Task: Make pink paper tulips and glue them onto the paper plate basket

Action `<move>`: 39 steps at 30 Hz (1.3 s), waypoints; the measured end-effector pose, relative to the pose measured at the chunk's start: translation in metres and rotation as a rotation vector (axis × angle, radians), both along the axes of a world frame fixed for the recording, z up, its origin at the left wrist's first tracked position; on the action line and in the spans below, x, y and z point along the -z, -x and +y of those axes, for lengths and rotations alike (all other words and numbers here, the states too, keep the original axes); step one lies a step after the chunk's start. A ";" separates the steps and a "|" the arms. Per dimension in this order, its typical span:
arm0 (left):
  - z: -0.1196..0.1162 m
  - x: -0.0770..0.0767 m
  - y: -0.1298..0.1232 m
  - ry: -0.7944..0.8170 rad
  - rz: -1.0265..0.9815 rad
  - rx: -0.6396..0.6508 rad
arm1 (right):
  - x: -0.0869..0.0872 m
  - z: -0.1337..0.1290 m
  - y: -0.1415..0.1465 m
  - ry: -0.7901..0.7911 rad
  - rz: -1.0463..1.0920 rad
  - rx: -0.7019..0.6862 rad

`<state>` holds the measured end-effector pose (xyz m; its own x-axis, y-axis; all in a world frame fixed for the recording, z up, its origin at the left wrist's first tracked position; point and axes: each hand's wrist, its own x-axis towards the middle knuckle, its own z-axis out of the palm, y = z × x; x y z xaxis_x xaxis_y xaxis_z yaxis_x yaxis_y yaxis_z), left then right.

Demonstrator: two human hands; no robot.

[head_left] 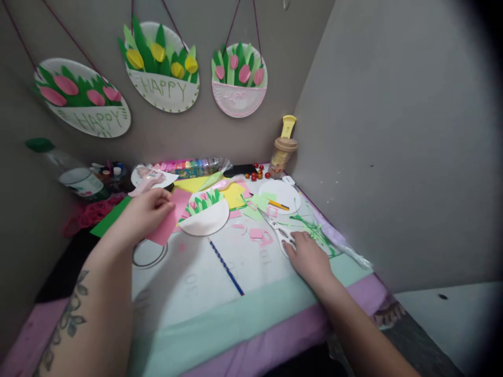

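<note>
My left hand [151, 212] is closed on a sheet of pink paper [173, 217] over the left part of the table. At the right, my right hand [308, 254] has its fingers on the handles of white scissors [281, 230], whose blades point away to the upper left. Between the hands lies a paper plate craft [206, 217] with green leaves and small pink flowers. A blue pencil [226, 267] rests in front of it. Pink paper scraps [256, 233] and green strips [314, 230] are scattered around the scissors.
Three decorated plates, one with yellow tulips [165, 91], hang on the wall. A bottle [78, 178] stands at the back left and a lidded cup [281, 157] at the back right. A yellow pencil [280, 204] lies on a white disc [293, 196]. Small red tomatoes [259, 173] sit behind.
</note>
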<state>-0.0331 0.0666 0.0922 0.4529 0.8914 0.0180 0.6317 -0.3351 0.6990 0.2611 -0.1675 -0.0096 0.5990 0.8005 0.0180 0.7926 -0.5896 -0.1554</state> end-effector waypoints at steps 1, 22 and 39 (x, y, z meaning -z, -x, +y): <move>-0.002 -0.001 -0.001 -0.037 0.061 0.011 | -0.002 0.002 0.002 -0.014 -0.052 -0.021; -0.073 0.062 -0.069 -0.018 0.428 0.829 | 0.010 0.080 0.018 -0.152 0.178 -0.492; -0.082 0.078 -0.098 0.800 -0.720 0.044 | -0.010 0.066 0.039 -0.459 0.041 -0.822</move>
<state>0.0653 -0.0159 0.0141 0.6008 0.7460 -0.2871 -0.0175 0.3714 0.9283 0.2224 -0.1013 0.0006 -0.1438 0.8924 0.4276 0.9216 0.2782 -0.2706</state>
